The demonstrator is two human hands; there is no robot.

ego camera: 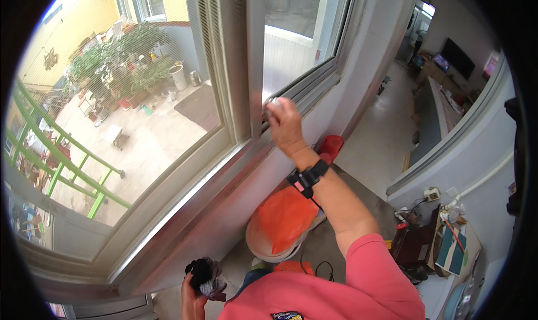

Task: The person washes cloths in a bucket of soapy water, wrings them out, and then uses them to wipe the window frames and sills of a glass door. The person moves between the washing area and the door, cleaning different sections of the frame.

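My right hand (286,124) is closed around a small pale wad, blurred, perhaps cloth or paper, against the lower corner of a sliding window's metal frame (255,68). A black band with a small device circles the right wrist. Low in the view, my left hand (193,297) holds a bunched black and grey-purple cloth (207,278), below the window ledge. The window pane (290,64) rises beside the right hand, and the window track (315,87) runs off to its right. A screened window panel (168,110) stands at the left.
Below the ledge are a white tub (256,240) with an orange plastic bag (288,215) and a red plastic stool or basket (331,145). A cluttered cabinet (416,244) stands at the right, near a doorway. Outside are potted plants (122,64) and a green metal frame (63,164).
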